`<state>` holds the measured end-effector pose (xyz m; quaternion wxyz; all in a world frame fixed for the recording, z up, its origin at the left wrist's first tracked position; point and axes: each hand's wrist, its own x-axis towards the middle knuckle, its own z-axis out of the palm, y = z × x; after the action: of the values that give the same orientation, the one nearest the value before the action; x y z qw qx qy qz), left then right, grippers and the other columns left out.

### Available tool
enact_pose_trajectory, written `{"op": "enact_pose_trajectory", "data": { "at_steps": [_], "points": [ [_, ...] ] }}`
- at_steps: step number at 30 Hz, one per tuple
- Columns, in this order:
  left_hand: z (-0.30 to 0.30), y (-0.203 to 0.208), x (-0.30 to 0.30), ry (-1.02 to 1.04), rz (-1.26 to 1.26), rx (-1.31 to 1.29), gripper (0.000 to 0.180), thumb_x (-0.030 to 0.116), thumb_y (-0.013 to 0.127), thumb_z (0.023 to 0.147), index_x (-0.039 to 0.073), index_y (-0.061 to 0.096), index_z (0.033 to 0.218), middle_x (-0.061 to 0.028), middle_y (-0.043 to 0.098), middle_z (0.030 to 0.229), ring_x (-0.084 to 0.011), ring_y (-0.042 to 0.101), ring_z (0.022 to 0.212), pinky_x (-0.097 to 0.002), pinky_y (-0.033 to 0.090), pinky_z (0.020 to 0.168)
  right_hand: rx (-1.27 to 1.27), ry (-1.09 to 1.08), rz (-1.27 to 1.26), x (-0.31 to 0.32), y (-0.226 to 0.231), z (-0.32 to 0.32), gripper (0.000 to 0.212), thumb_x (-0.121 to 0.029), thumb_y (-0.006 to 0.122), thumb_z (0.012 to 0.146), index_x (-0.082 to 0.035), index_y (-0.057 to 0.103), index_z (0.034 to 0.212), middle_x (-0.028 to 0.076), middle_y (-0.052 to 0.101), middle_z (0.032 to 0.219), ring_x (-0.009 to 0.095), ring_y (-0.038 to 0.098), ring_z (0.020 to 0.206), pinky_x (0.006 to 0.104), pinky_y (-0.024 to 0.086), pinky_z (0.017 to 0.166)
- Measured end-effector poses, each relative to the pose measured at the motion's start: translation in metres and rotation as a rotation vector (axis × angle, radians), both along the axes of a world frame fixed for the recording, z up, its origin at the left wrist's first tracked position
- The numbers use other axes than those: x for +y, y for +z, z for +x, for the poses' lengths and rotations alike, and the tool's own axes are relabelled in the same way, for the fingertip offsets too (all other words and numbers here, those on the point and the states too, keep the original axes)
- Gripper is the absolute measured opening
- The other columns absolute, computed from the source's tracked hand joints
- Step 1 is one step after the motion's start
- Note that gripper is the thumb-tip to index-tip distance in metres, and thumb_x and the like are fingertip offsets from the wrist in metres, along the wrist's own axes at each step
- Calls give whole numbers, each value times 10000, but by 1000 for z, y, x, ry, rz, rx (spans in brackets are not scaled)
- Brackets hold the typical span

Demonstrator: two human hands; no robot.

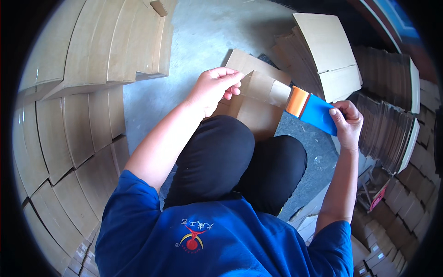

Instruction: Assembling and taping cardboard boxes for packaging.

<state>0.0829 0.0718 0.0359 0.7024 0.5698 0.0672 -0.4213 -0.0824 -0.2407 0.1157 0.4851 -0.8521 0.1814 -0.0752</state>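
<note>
A person in a blue shirt (221, 235) and dark trousers (214, 150) works with knees bent over a brown box (256, 117), which sits just beyond them. The left hand (214, 87) is raised over the box's left side, thumb and forefinger pinched together on the end of a strip of clear tape (265, 90). The strip runs rightward above the box to a blue dispenser (319, 114) with an orange end. The right hand (348, 122) has its fingers clamped on the dispenser's far right end, out past the box's right edge. Over on the left, big boxes (87, 44) stand in tiers beside the pale floor (198, 34). To the right, flat cardboard (385, 134) is piled up, with more beyond the box.
</note>
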Motion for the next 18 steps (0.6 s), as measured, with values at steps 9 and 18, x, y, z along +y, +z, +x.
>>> {"op": "enact_pose_trajectory", "data": {
  "at_steps": [9, 18],
  "points": [
    [6, -43, -14, -33, 166, -52, 209, 193, 656, 943, 5, 661, 1033, -34, 648, 858, -88, 592, 707, -224, 461, 590, 171, -32, -86, 4, -28, 18, 297, -310, 804, 826, -33, 707, 872, 3, 639, 708, 56, 559, 661, 225, 481, 621],
    [12, -85, -24, -65, 196, 73, 190, 206, 657, 947, 28, 640, 1009, -12, 625, 831, -83, 570, 685, -227, 458, 582, 218, -21, -75, -4, -57, 23, 291, -314, 801, 828, -43, 710, 877, 15, 654, 716, 65, 574, 666, 234, 495, 617]
  ]
}}
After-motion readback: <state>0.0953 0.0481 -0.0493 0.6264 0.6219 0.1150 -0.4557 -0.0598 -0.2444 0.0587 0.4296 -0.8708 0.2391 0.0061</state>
